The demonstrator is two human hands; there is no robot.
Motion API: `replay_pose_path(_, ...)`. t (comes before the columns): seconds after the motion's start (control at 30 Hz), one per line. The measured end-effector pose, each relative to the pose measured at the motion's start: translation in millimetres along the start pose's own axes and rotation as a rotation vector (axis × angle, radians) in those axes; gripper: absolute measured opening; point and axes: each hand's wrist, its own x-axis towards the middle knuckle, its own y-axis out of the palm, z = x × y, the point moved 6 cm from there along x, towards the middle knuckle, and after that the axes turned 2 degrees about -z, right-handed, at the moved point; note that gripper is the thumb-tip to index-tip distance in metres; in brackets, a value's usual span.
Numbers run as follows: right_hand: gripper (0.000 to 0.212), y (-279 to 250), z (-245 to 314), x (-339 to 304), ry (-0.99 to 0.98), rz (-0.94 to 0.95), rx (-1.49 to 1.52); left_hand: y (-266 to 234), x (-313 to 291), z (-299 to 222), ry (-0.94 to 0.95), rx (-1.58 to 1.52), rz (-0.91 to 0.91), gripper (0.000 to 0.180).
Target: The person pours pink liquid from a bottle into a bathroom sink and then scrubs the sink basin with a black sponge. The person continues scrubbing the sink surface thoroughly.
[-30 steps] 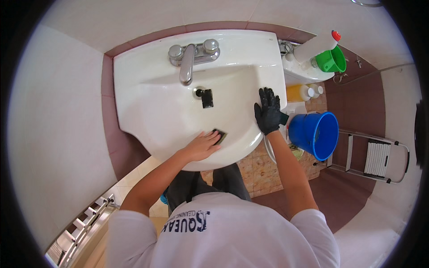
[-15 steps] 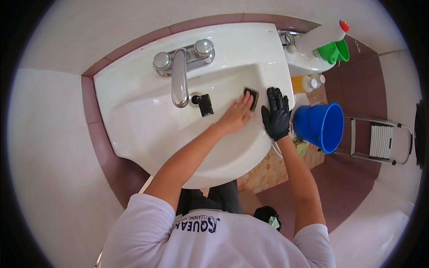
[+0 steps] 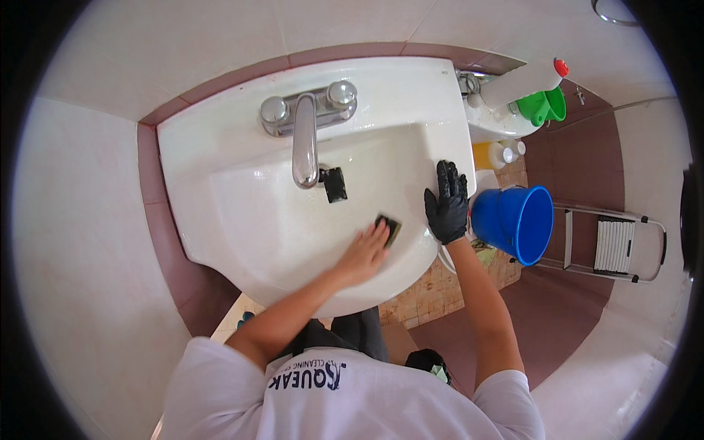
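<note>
My bare left hand presses a small dark scrub pad against the near right inner slope of the white washbasin. The fingers lie over the pad, and a lighter yellowish edge of it shows. My right hand, in a black glove, rests flat on the basin's right rim with the thumb apart and holds nothing. A black rectangular piece with pale specks lies beside the drain, under the chrome faucet. The spout partly hides the drain.
Right of the basin are a blue bucket, bottles with white caps, a white bottle with a red cap and a green scoop-like container. A folded step stool lies farther right. Tiled wall borders the back.
My left hand has moved the scrub pad toward me and slightly left along the basin's inner slope. My right hand stays on the rim. The whole view has shifted a little.
</note>
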Motion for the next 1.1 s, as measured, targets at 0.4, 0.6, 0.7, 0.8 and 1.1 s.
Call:
replay_pose_path(0.4, 0.063, -0.6, 1.2, 0.4, 0.01, -0.001, 0.024, -14.1, 37.2, -3.7, -0.026, -0.073, -0.142, 0.061)
replay_pose_path(0.6, 0.064, 0.0, 9.9, 5.2, -0.042, -0.035, 0.05, -90.8, 103.0, 4.7, -0.044, -0.026, -0.384, 0.059)
replay_pose_path(0.7, 0.064, 0.0, 1.1, 0.1, 0.029, 0.018, -0.03, -3.6, 44.4, -1.2, -0.025, -0.009, -0.114, 0.066)
replay_pose_path(0.8, 0.064, 0.5, 1.9, 0.6, -0.026, -0.034, 0.038, -29.1, 62.0, -6.5, -0.015, -0.063, -0.254, 0.063)
replay_pose_path(1.1, 0.067, 2.3, -6.8, -2.1, -0.001, -0.012, -0.013, -10.2, 34.8, -20.8, 0.013, -0.125, -0.122, 0.064)
